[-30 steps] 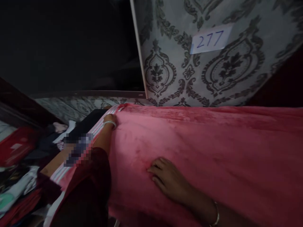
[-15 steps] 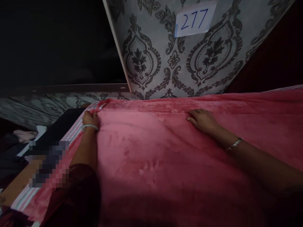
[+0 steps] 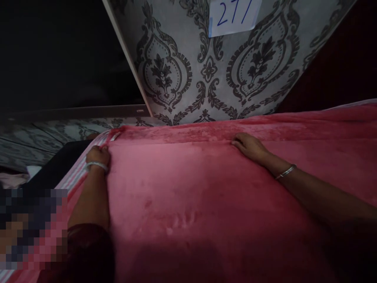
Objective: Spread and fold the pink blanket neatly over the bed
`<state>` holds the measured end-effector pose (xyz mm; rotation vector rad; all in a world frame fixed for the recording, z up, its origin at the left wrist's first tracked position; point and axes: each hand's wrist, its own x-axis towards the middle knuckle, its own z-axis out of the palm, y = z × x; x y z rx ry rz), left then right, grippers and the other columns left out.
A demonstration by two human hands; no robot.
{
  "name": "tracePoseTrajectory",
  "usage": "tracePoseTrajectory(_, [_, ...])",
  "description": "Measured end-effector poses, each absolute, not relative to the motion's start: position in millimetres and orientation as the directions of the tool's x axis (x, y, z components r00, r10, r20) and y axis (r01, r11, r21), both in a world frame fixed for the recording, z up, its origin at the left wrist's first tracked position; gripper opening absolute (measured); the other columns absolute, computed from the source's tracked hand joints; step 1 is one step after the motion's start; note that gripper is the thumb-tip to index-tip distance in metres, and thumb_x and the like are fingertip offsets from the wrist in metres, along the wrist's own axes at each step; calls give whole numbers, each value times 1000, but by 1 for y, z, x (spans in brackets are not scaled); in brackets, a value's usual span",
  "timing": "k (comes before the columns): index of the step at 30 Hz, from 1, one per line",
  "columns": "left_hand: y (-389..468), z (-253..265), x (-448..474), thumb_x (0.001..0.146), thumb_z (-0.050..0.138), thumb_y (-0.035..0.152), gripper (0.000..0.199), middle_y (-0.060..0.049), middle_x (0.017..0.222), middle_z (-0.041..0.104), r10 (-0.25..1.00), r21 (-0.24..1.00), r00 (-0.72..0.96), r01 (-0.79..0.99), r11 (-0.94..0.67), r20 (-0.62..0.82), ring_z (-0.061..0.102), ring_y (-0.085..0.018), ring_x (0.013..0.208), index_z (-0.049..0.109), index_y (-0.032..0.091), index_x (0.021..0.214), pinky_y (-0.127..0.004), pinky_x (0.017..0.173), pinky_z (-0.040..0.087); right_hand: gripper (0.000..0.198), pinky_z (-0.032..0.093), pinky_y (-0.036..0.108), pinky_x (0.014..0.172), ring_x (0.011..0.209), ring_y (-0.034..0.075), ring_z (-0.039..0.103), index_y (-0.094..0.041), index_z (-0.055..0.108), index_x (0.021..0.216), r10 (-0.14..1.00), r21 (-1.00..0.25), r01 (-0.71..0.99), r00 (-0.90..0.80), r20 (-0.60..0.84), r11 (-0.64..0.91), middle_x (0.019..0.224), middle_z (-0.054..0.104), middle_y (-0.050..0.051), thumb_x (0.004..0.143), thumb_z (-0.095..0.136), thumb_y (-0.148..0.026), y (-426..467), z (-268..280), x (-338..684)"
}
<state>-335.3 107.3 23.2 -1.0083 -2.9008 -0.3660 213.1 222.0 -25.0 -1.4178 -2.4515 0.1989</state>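
Note:
A pink, plush blanket [image 3: 165, 177] is spread out in front of me, with a darker band folded along its far side. My left hand [image 3: 98, 155] is closed on the blanket near its far left corner, beside the striped edge and a small white tag [image 3: 116, 136]. Farther right, my right hand [image 3: 249, 146] has its thumb and fingers drawn together on the blanket at the seam of the far band. Its fingertips are partly hidden in the pile. Both wrists wear silver bracelets.
A large black screen [image 3: 64, 55] hangs at the upper left. Behind the blanket rises a patterned wall [image 3: 209, 94] with a paper sign [image 3: 234, 17] on it. A dark surface [image 3: 63, 161] and some pale cloth [image 3: 13, 180] lie on the left, near a blurred-out patch.
My view has shifted, so the screen and my left hand sit farther left. My right hand's fingers, spread before, have drawn together at the blanket's seam. My left hand still grips the blanket.

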Motion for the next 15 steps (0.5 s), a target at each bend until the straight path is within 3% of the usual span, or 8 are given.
tracePoseTrajectory(7, [109,31,-354,96,42,43,41,-18,109,75,622,117,-782,623,774,46,66,-32,114,70,13,94,-36,89,53,36,45,35,82,92,27,66,-16,69,91,926,-235,902,-378,-24,362,104,74,18,105,44,-39,231,-18,288])
tracePoseTrajectory(11, [114,31,-355,92,49,43,40,-22,126,72,629,-38,-776,630,775,-31,63,-34,121,71,11,104,-39,96,52,26,44,35,82,96,28,66,-15,71,105,941,-214,919,-339,7,332,110,74,19,103,53,-35,224,-19,320])
tracePoseTrajectory(15, [116,34,-335,97,41,44,51,-22,141,64,542,-72,-840,540,839,26,62,-32,127,64,11,128,-39,99,51,26,42,35,76,92,29,66,-16,71,101,975,-92,973,-207,76,213,103,75,17,103,52,-33,222,-24,321])
